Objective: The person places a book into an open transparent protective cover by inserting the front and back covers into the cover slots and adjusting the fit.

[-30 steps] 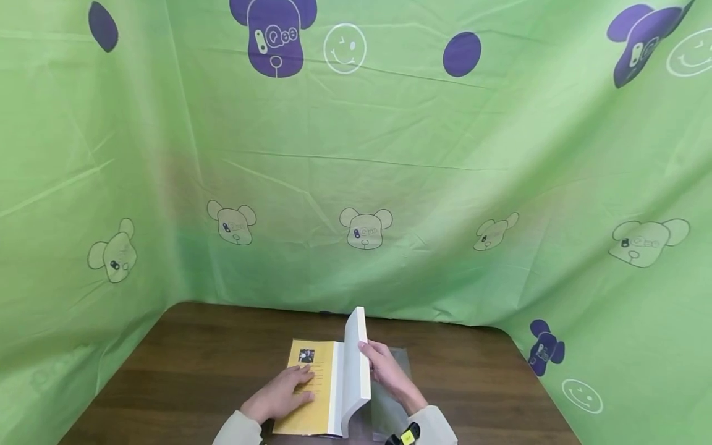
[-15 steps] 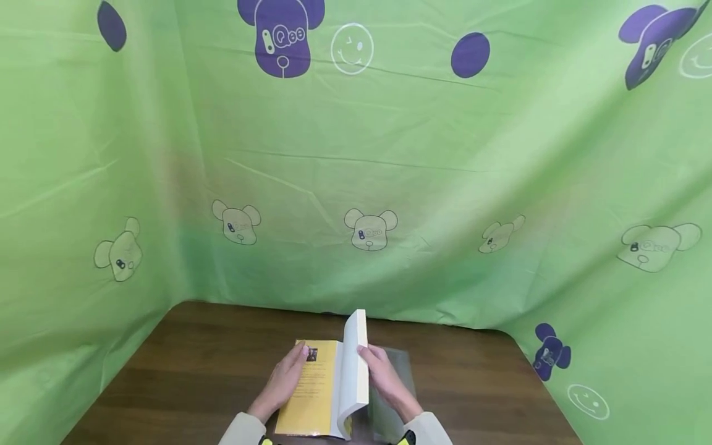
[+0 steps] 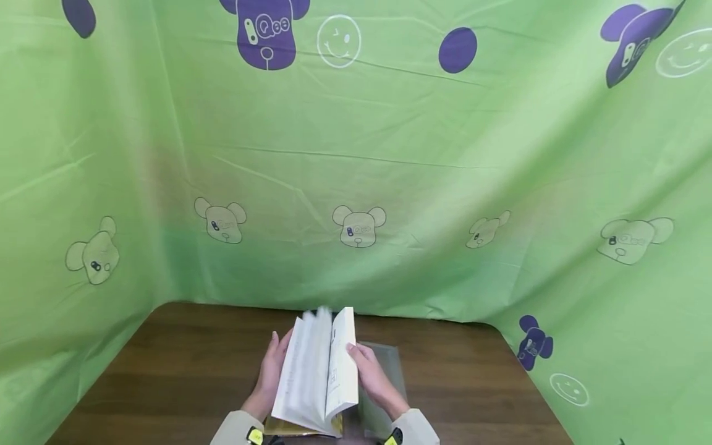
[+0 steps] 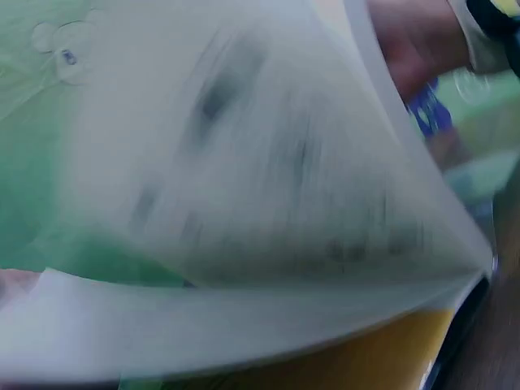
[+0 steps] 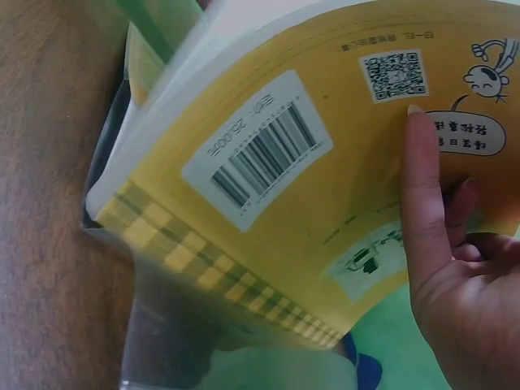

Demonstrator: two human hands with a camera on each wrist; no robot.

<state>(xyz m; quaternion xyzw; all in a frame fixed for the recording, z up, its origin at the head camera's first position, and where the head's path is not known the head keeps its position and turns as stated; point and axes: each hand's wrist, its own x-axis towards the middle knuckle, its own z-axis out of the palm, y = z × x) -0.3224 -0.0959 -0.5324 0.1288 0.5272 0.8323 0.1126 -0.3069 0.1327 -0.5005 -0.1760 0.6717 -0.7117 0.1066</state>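
Note:
A yellow-covered paperback book [image 3: 343,371] stands open over the table, its white pages fanned and blurred in the middle. My right hand [image 3: 377,378] grips the right-hand block, thumb on the page edges and fingers behind the cover. In the right wrist view those fingers lie against the yellow back cover [image 5: 349,175], which bears a barcode and a QR code. Along the outer left edge of the pages, my left hand [image 3: 268,376] rests with thumb raised and its other fingers partly hidden. Blurred pages [image 4: 244,179] fill most of the left wrist view.
A clear plastic sleeve [image 3: 384,358] lies flat on the brown wooden table [image 3: 461,383], under and beside the right hand. Behind the table hangs a green curtain [image 3: 423,272] with bear and smiley prints.
Earlier my left hand lay on the yellow flap, then lifted to its left edge. Now pages have fallen over to the left and cover the flap. The right hand keeps its grip.

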